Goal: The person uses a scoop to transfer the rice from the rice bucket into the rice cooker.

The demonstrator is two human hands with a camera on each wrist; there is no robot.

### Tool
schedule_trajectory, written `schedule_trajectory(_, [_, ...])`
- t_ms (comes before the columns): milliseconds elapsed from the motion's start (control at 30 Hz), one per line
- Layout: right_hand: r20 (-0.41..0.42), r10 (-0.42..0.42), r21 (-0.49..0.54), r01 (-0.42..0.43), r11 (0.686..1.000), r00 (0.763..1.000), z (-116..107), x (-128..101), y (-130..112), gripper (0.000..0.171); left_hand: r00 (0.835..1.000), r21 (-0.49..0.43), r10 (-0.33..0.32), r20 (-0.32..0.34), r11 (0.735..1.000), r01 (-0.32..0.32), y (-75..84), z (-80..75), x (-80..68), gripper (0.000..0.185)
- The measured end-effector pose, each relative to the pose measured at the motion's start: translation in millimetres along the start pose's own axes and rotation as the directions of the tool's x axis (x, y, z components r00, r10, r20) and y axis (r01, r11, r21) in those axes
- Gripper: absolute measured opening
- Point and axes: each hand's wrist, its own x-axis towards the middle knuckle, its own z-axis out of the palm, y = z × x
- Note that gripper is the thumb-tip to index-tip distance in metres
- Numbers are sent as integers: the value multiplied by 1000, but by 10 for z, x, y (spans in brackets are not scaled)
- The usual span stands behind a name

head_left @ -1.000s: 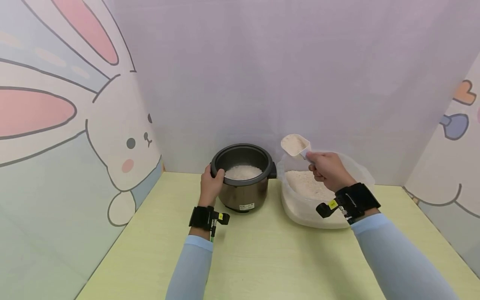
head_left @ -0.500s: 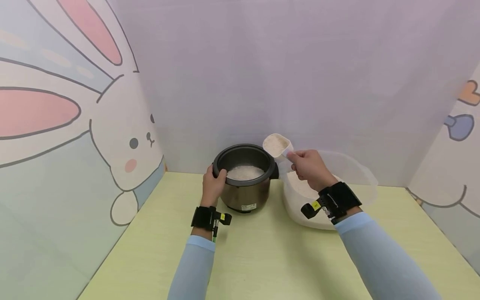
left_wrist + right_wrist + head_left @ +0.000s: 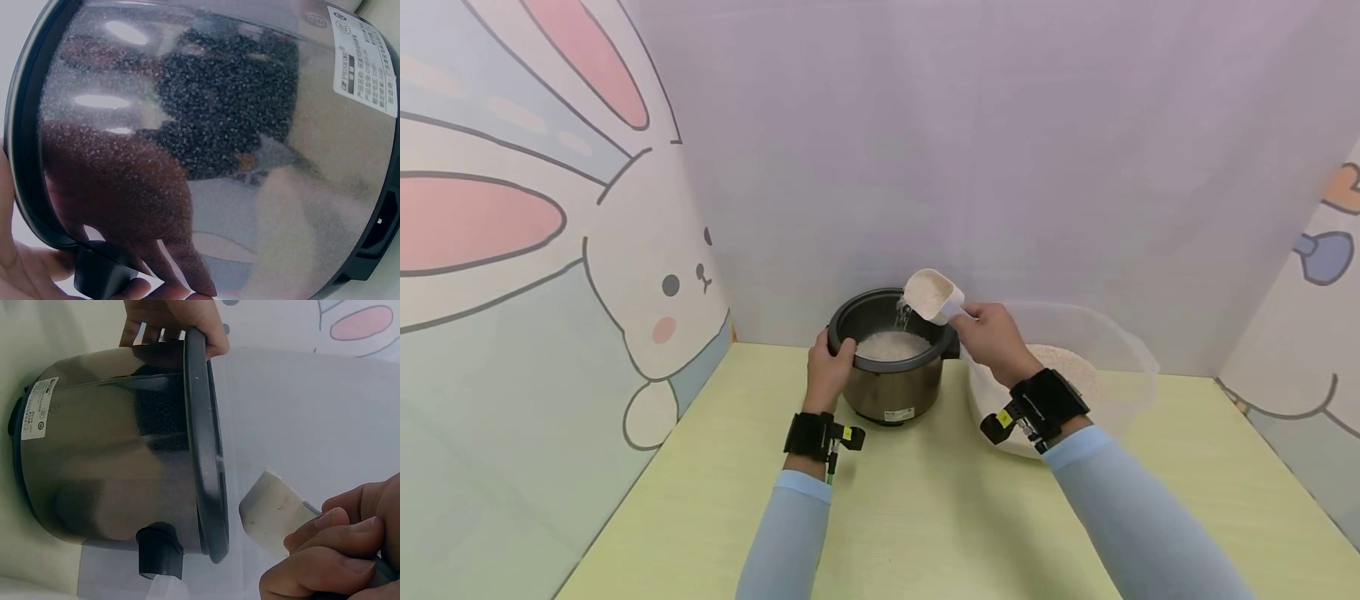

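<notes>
A rice cooker (image 3: 887, 390) without a lid stands on the table, white rice (image 3: 891, 346) on its floor. My left hand (image 3: 829, 371) grips its left side, thumb over the rim; in the left wrist view, fingers curl around the black side handle (image 3: 103, 269). My right hand (image 3: 995, 337) holds a white measuring scoop (image 3: 950, 306) by its handle, above the pot's right rim. The scoop tilts left and rice grains fall from its lip into the pot. In the right wrist view, curled fingers (image 3: 337, 540) wrap the scoop's handle.
Right of the cooker stands a translucent plastic bin (image 3: 1138, 354) with rice (image 3: 1063, 367) in it, partly hidden behind my right hand and wrist. The pale yellow-green table (image 3: 895, 517) meets a lilac curtain (image 3: 955, 150) behind. A wall panel with a cartoon rabbit (image 3: 640, 325) borders the left.
My right hand has carried the full scoop left from above the bin to over the cooker and tipped it; rice now falls. My left hand keeps its grip on the cooker.
</notes>
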Motion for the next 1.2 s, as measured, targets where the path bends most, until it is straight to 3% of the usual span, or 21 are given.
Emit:
schedule_trajectory(400, [-19,-116,-156,112,981,993,114,33,22,47,1000,2,-19,-8,1000,19,-2,27,13,59])
schedule_trajectory(867, [-15,-275,-350,252,902,961,144,38,30,38,1000,-2,-30,-3,1000,30,19,30,-1,60])
schedule_trajectory(1200, [-9,-337,-395,306,866,941,145,53,49,28,1000,-13,-22,-1,1000,22,5,25,2,59])
